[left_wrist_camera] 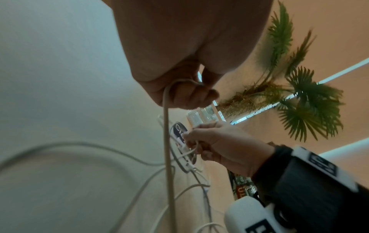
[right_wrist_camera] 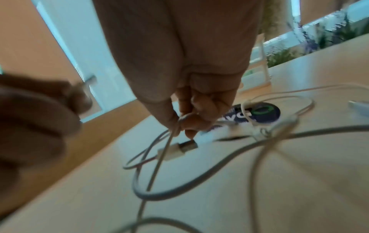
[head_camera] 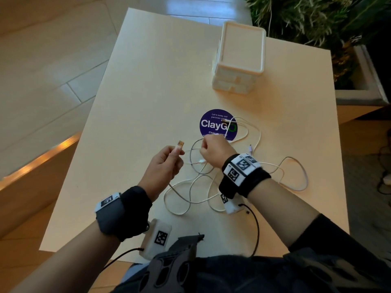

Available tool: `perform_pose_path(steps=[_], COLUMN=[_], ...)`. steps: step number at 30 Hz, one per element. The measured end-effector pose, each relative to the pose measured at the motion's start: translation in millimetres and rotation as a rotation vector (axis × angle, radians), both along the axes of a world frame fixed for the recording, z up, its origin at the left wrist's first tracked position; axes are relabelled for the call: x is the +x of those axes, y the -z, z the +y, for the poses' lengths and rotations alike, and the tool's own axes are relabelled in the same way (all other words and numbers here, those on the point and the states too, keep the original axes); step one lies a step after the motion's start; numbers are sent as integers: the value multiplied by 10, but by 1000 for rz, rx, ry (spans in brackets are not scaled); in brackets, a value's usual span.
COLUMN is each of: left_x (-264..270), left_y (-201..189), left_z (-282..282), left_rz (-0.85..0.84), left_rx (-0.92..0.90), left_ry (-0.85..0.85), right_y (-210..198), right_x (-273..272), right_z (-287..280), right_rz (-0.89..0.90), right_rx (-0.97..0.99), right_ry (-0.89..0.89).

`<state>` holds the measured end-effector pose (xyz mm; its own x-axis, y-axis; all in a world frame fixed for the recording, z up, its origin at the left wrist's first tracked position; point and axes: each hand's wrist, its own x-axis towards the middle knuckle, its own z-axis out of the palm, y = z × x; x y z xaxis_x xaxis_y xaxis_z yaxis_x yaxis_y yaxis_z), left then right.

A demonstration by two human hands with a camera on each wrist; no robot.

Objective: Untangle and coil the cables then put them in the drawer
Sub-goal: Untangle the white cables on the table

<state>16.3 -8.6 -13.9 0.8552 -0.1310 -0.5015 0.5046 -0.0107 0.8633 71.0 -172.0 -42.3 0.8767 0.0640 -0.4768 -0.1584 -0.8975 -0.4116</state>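
Observation:
White cables (head_camera: 191,185) lie tangled in loops on the pale table (head_camera: 148,85) in front of me. My left hand (head_camera: 167,161) pinches one cable just behind its USB plug (head_camera: 180,143), lifted above the table; in the left wrist view that cable (left_wrist_camera: 166,141) hangs from the curled fingers. My right hand (head_camera: 213,151) pinches a thin cable strand (right_wrist_camera: 159,159) above the tangle, next to a loose USB plug (right_wrist_camera: 177,149). The white drawer unit (head_camera: 239,58) stands at the table's far side, its drawers closed.
A round purple "ClayGo" sticker (head_camera: 218,124) lies under the far cable loops. A planter with green plants (head_camera: 330,24) stands beyond the table's right edge. Dark cords (head_camera: 384,166) lie on the floor at right. Tiled floor lies left.

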Motion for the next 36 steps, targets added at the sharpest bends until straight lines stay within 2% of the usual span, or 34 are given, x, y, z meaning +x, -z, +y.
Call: perform_pose_path(steps=[4, 6, 9, 12, 17, 22, 25, 31, 34, 36], left_x=[87, 141, 263, 345, 294, 137, 83, 87, 99, 87], left_y=[-83, -99, -112, -106, -27, 51, 14, -7, 40, 40], left_z=[-145, -214, -243, -229, -280, -345, -362, -282, -172, -143], left_rz=[98, 161, 253, 318, 382, 307, 240, 197, 236, 252], left_rx=[-167, -238, -463, -619, -598, -534, -475, -330, -361, -406], left_ry=[54, 9, -117, -217, -274, -229, -145, -61, -126, -110], right_y=[-415, -577, -662, -602, -546, -452, -418, -520, -534, -538], right_x=[-98, -229, -479, -741, -1014, -1067, -1040, -950, -880, -861], right_z=[-33, -34, -92, -146, -217, -381, -371, -276, -319, -281], right_rz=[-99, -119, -162, -135, -147, -139, -128, -287, -265, -275], right_rx=[358, 505, 565, 512, 446, 487, 418, 437, 482, 477], right_ry=[310, 389, 384, 297, 214, 470, 404, 372, 399, 385])
